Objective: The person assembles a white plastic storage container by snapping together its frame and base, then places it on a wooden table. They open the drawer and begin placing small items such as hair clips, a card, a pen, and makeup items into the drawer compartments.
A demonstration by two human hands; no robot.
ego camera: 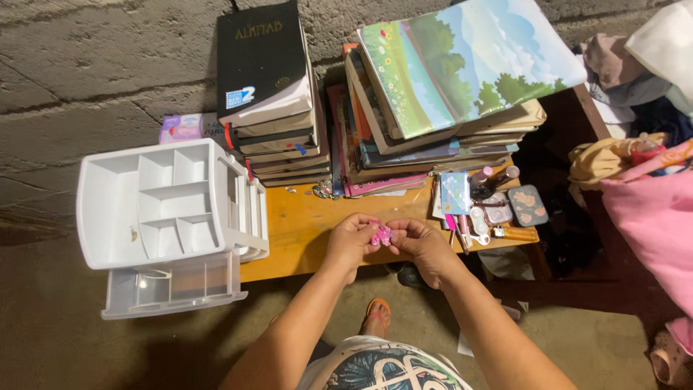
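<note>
At the far left, a white plastic organizer [170,206] with open compartments on top sits on the wooden counter [303,224], its lowest drawer [172,289] pulled out over the floor. Behind it lies a small pink packet [182,128], and beside that rises a stack of books topped by a black one [261,61]. Over the counter's near edge, the left hand [350,242] and the right hand [424,249] meet, their fingers pinched together on a small pink trinket [381,235] held between them. Behind the hands stands a second pile of books under a landscape-printed album [462,65]. Small cosmetics [494,209] cluster just right of the hands, and pink cloth [650,224] lies at the far right.
</note>
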